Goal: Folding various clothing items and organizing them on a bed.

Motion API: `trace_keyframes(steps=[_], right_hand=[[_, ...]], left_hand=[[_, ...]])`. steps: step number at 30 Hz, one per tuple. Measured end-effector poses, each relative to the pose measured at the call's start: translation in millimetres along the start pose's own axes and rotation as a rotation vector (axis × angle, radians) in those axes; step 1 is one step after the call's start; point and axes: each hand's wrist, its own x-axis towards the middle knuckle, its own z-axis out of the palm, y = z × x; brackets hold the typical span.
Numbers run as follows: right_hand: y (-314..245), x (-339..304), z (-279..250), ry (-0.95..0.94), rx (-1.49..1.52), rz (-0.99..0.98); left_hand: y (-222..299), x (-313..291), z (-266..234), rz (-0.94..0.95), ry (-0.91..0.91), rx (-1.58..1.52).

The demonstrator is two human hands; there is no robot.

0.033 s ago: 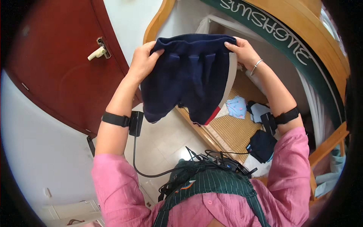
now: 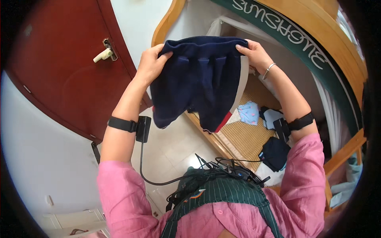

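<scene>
A pair of navy blue shorts (image 2: 198,79) hangs upright in the air, held by both ends of its gathered waistband. The leg on the right bears a pale grey side stripe and a red patch near the hem. My left hand (image 2: 152,63) pinches the left end of the waistband, thumb in front. At the other end, my right hand (image 2: 257,56), with a bangle (image 2: 269,70) on its wrist, grips the band the same way. The fingers behind the cloth are mostly hidden. The waistband is stretched between my hands.
Beyond and below is a bunk bed with a woven mat (image 2: 254,137). On it lie a light blue patterned garment (image 2: 249,113), a dark folded garment (image 2: 274,152) and other clothes. A red door (image 2: 67,67) stands at left. Black cables (image 2: 214,170) lie across my apron.
The shorts have swung slightly to the right at their lower part, and a bit of red now shows at the left leg's edge. My hands keep their grip.
</scene>
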Motion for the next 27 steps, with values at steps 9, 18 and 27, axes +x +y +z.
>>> trace_keyframes(steps=[9,18,27], right_hand=[[9,12,8,-0.055,-0.03,-0.027],[16,-5,5,-0.031,-0.188,0.014],[47,-16,-1,-0.203,-0.466,0.039]], left_hand=[[-27,-9,-3,-0.063,-0.007,-0.093],[-17,-16,9,-0.147,-0.234,-0.309],[9,-33,40,-0.358,-0.369,-0.626]])
